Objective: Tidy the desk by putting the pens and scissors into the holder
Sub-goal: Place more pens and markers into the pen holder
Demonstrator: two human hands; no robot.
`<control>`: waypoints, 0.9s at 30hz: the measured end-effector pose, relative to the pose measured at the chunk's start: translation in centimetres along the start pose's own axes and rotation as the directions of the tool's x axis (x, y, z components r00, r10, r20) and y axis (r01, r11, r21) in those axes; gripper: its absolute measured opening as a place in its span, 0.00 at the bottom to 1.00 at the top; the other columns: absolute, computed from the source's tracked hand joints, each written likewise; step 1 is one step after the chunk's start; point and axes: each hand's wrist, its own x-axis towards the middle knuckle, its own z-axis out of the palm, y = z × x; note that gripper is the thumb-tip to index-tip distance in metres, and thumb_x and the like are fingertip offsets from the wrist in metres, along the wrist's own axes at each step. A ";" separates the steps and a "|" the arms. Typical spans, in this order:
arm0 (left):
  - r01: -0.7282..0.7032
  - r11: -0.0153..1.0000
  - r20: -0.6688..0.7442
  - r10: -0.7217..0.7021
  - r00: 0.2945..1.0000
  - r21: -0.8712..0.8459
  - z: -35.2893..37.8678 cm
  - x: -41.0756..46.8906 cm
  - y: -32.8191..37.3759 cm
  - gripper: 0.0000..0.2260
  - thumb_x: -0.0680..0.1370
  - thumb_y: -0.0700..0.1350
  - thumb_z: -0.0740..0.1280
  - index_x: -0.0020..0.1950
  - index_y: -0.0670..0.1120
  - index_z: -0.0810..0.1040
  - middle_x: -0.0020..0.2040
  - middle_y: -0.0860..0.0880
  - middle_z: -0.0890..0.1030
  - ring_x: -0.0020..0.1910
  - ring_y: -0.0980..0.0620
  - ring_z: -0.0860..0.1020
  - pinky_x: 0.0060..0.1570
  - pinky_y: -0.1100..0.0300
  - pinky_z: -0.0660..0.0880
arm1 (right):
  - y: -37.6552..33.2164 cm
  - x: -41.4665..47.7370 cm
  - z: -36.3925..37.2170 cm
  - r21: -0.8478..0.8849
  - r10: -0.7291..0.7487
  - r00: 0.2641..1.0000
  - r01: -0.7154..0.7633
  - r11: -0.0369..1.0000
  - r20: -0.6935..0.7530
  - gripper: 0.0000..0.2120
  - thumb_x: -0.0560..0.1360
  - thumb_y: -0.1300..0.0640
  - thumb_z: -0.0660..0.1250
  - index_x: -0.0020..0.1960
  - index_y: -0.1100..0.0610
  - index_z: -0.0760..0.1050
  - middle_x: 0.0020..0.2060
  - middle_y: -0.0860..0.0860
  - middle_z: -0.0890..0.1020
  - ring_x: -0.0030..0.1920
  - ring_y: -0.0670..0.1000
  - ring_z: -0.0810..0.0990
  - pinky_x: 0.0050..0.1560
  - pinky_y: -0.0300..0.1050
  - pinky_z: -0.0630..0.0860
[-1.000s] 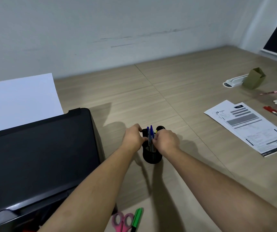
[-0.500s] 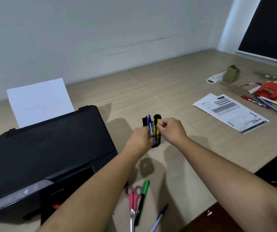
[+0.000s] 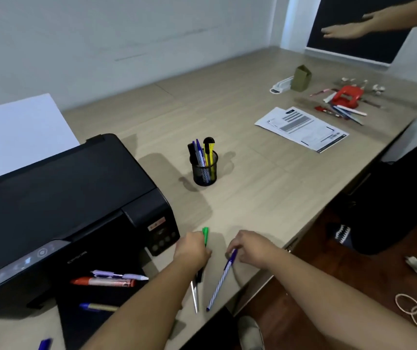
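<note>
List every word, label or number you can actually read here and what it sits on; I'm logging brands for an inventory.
"EPSON": embossed on the front of the black printer, faint, seen at an angle.
Printed sheet: headings and text blocks too small and blurred to read.
Red sticker on the printer's front corner: blurred, unreadable.
Orange marker on the output tray: label print unreadable.
Pens, yellow cutter and holder: no legible text.

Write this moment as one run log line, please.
left hand: on green marker and scissors | right hand: grips blue pen | holder: upright, partly filled
</note>
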 end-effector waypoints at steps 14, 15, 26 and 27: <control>0.054 0.959 0.035 -0.046 0.998 -0.279 -4.1 2.1 1.6 0.10 0.71 0.47 0.68 0.38 0.41 0.73 0.35 0.44 0.74 0.37 0.44 0.76 0.35 0.58 0.71 | 1.4 1.6 -6.3 0.115 -0.009 0.998 0.015 0.993 -0.055 0.06 0.70 0.63 0.70 0.48 0.59 0.82 0.37 0.50 0.81 0.42 0.51 0.78 0.40 0.37 0.71; 0.029 0.950 0.005 -0.029 1.000 -0.310 -5.3 2.4 2.0 0.11 0.71 0.46 0.68 0.35 0.43 0.70 0.34 0.45 0.74 0.36 0.45 0.75 0.36 0.57 0.71 | 1.1 1.7 -8.0 0.183 -0.013 0.997 0.027 0.983 -0.078 0.06 0.70 0.64 0.71 0.47 0.61 0.82 0.34 0.48 0.79 0.39 0.49 0.77 0.37 0.35 0.70; -0.208 0.858 -0.329 0.049 0.943 -0.469 -17.4 6.6 4.3 0.04 0.72 0.42 0.67 0.40 0.44 0.72 0.38 0.45 0.76 0.38 0.46 0.74 0.37 0.57 0.69 | -2.2 7.0 -19.2 0.629 0.203 0.804 0.252 0.735 -0.558 0.04 0.72 0.60 0.71 0.45 0.60 0.80 0.37 0.52 0.80 0.36 0.47 0.76 0.37 0.36 0.69; -0.204 0.853 -0.354 0.024 0.935 -0.481 -18.1 7.1 4.3 0.04 0.73 0.42 0.66 0.41 0.44 0.72 0.38 0.46 0.76 0.38 0.46 0.73 0.37 0.57 0.68 | -2.5 7.7 -19.5 0.635 0.221 0.777 0.277 0.721 -0.590 0.03 0.72 0.59 0.71 0.45 0.58 0.79 0.37 0.51 0.81 0.36 0.47 0.77 0.37 0.35 0.69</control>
